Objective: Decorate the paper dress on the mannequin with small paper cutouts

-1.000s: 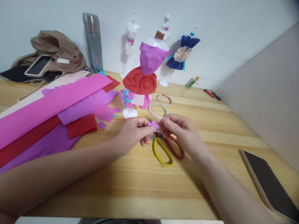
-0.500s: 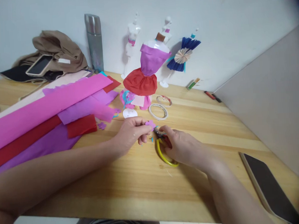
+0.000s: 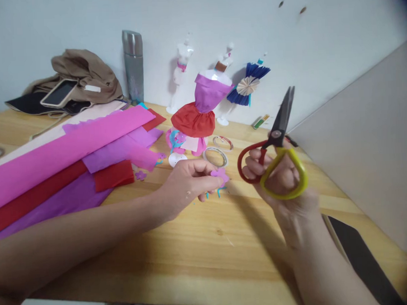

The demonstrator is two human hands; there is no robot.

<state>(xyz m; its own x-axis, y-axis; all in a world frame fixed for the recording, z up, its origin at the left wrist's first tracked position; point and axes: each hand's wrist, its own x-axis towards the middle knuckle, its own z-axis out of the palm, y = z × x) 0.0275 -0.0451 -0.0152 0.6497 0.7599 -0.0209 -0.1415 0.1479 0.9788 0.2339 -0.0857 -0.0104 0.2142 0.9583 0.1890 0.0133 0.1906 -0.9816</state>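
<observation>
Between the thumb and fingers of my left hand is a purple paper flower, held low over the table. My right hand is raised and grips a pair of scissors with one red and one yellow handle loop; the blades point up and are nearly closed together. Small blue paper scraps lie below the flower. Behind my left hand stands a dress form in a purple paper top and red skirt. A second purple flower lies left of my left hand.
Two tape rolls and a white disc lie beyond my left hand. Folded coloured paper covers the left side. A steel bottle, a brown cloth bag and small mannequins stand along the wall. A phone lies at right.
My right hand has lifted the scissors off the tabletop, up and to the right, turning their blades upward. My left hand has shifted slightly right with the flower.
</observation>
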